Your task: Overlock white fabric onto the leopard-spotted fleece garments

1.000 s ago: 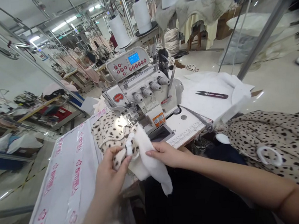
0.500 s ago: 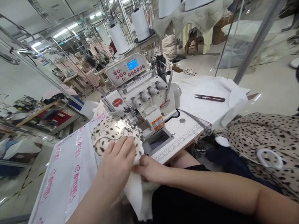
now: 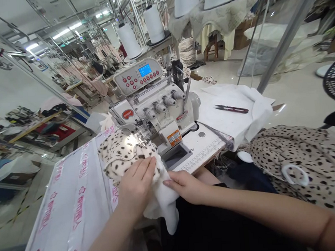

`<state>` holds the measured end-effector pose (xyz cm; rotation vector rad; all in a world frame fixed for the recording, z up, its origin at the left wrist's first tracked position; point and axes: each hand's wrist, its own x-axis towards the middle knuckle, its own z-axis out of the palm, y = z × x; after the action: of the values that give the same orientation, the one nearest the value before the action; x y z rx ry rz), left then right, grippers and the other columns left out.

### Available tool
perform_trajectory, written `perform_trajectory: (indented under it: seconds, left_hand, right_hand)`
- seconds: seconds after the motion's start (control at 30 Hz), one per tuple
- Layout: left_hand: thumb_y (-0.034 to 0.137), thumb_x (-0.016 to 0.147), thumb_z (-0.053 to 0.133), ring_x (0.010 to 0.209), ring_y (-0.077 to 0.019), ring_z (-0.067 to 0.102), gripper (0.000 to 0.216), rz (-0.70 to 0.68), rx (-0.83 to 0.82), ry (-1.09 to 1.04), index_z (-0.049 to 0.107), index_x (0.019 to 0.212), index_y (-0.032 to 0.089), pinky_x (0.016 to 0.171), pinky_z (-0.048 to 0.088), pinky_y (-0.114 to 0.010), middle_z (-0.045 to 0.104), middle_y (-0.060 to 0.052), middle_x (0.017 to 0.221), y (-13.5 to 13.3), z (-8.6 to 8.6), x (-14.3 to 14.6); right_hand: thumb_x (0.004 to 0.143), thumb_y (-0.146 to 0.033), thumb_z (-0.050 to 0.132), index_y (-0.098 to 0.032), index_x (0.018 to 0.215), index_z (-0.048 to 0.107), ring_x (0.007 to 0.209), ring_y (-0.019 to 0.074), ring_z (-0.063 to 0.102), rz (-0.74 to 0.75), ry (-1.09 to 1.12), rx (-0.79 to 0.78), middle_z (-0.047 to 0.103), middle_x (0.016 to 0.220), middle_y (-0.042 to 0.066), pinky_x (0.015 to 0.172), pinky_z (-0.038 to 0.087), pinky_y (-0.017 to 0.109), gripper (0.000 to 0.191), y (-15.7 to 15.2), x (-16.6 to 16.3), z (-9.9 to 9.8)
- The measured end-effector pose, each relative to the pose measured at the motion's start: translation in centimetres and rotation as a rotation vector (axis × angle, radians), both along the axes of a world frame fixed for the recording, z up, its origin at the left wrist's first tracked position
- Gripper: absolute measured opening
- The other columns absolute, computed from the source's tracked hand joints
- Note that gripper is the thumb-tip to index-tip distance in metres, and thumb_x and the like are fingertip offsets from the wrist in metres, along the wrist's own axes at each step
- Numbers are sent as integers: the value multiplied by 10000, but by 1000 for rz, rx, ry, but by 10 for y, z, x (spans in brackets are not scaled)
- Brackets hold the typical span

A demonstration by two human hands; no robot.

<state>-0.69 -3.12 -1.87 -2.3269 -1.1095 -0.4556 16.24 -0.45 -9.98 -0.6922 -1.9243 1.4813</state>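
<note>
- Fabric in a leopard-spot print, cream with dark spots, lies bunched under the left fingers, its far side reaching the presser foot of an overlock sewing machine
- White fleecy lining comes out from beneath the print, under the right fingers, and hangs down past the table edge
- Left hand: fingers extended side by side, flat on the print, pressing and not clamped
- Right hand: fingers extended, laid on the lining just beside the left hand, not clamped
- Both layers sit together at the foot, with the hands holding them there
- Left of the fingers, the table is covered in a white sheet with pink print
- Right of the fingers, thread snips rest on a white cloth, and farther right lies a heap of spotted garments
- Far beyond the fingers, white thread cones stand above the machine
</note>
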Motion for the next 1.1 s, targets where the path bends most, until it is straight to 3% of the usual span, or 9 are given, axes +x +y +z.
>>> perform_trajectory:
  seconds: [0.17, 0.43, 0.57, 0.8, 1.1]
  left_hand:
    - [7, 762, 374, 991, -228, 540, 422, 0, -11, 34, 490, 1158, 92, 836, 461, -375, 586, -134, 1084, 2, -9, -5]
    - [6, 778, 369, 964, -227, 550, 370, -13, 3, 150, 536, 1099, 84, 823, 464, -378, 598, -135, 1055, 25, 12, -14]
    - [24, 787, 367, 991, -224, 524, 376, -25, -24, 149, 525, 1118, 112, 843, 446, -387, 584, -126, 1070, 30, 13, -19]
    - [72, 722, 486, 840, -227, 467, 306, 256, 16, -140, 580, 1013, 86, 722, 448, -355, 520, -109, 871, 17, 8, 3]
    - [-45, 698, 463, 845, -224, 456, 381, 112, 42, 8, 518, 1068, 25, 760, 432, -348, 539, -138, 918, 7, 0, 7]
  right_hand:
    - [885, -268, 398, -158, 676, 375, 603, 111, 397, 8, 3, 11, 415, 622, -24, 557, 308, 206, 237, 4, 1, 0]
    - [882, -234, 426, -153, 660, 380, 593, 102, 380, -3, -35, 35, 395, 604, -38, 555, 288, 204, 241, 27, -8, 14]
    - [871, -251, 467, -155, 609, 321, 545, 90, 322, -53, -81, 39, 331, 556, -50, 507, 246, 202, 315, 32, -9, 18]
    - [873, -243, 479, -145, 630, 384, 561, 94, 375, -39, -115, 28, 384, 581, -43, 519, 256, 201, 278, 25, -6, 12]
    - [882, -248, 458, -151, 625, 376, 565, 100, 387, -18, -101, 63, 385, 571, -39, 532, 269, 201, 287, 23, 3, 18]
